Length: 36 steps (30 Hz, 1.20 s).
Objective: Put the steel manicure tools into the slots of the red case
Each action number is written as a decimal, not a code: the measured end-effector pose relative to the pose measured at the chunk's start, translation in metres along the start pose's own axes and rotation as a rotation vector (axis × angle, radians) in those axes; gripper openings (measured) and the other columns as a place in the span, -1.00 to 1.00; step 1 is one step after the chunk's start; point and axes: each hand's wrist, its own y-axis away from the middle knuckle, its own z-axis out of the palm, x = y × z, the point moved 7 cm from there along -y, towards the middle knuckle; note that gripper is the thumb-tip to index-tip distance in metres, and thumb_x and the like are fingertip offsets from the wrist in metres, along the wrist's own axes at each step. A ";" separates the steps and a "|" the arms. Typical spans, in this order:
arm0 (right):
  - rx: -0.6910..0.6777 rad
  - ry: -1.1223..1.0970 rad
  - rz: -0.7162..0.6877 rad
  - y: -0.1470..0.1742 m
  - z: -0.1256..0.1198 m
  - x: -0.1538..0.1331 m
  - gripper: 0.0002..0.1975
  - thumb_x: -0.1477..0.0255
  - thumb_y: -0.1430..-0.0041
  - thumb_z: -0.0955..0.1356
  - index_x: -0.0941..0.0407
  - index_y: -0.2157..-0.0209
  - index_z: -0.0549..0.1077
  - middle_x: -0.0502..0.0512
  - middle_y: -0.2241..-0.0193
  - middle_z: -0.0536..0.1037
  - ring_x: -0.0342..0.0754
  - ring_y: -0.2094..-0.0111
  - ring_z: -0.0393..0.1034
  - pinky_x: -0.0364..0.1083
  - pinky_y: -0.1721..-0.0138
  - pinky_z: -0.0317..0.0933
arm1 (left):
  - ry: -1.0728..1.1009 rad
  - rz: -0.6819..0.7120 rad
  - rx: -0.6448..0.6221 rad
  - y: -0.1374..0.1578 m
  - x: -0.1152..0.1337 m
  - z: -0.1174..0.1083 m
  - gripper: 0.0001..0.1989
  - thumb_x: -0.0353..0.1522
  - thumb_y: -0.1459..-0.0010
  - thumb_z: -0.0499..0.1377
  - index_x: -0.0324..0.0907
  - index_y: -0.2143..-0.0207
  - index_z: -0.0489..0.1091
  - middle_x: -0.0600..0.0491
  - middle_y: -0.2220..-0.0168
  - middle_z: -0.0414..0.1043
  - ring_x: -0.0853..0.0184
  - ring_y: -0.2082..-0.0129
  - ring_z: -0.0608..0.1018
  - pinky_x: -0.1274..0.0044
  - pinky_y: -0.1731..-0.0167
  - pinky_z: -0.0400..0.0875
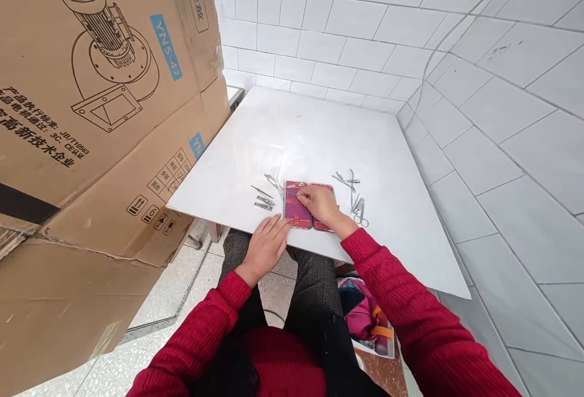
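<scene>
White table. Your right hand pinches thin tool over case; left hand flat, case's seven o'clock. Slack pinch risks drop.

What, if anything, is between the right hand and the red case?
Nothing I can see. The right hand is over the open red case, reaching to its left half. The metal tools lie off to both sides, not between.

A white table carries an open red case between seemingly metal tools.
</scene>
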 end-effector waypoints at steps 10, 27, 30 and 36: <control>0.005 0.270 0.014 0.002 -0.006 -0.004 -0.77 0.44 -0.35 0.22 0.12 0.16 0.51 0.10 0.31 0.61 -0.03 0.32 0.42 -0.11 0.33 -0.02 | 0.005 0.001 -0.019 -0.002 0.000 -0.001 -0.56 -0.46 -0.34 0.00 -0.16 -0.24 0.30 -0.08 -0.21 0.41 0.15 -0.30 0.34 0.21 -0.26 0.26; -0.113 0.306 -0.067 0.014 -0.007 -0.014 -0.64 0.43 -0.42 0.17 0.15 0.25 0.57 0.15 0.27 0.56 -0.03 0.27 0.36 -0.11 0.29 -0.02 | 0.007 0.011 -0.011 -0.003 0.000 -0.001 -0.59 -0.47 -0.34 0.02 -0.19 -0.20 0.32 -0.06 -0.22 0.40 0.13 -0.29 0.35 0.22 -0.26 0.25; -0.103 0.361 -0.034 0.016 -0.010 -0.015 -0.64 0.44 -0.41 0.17 0.15 0.31 0.57 0.15 0.29 0.55 -0.03 0.30 0.34 -0.10 0.33 -0.04 | 0.006 0.010 -0.003 -0.003 0.000 -0.001 -0.59 -0.47 -0.34 0.01 -0.19 -0.21 0.32 -0.06 -0.21 0.41 0.14 -0.29 0.35 0.22 -0.26 0.25; -0.063 0.318 -0.095 0.004 -0.004 -0.011 -0.65 0.50 -0.40 0.18 0.16 0.28 0.59 0.17 0.25 0.55 -0.03 0.25 0.36 -0.10 0.29 0.03 | 0.003 0.002 -0.006 -0.003 0.000 -0.001 -0.60 -0.47 -0.34 0.02 -0.20 -0.19 0.33 -0.07 -0.21 0.41 0.13 -0.29 0.35 0.22 -0.27 0.24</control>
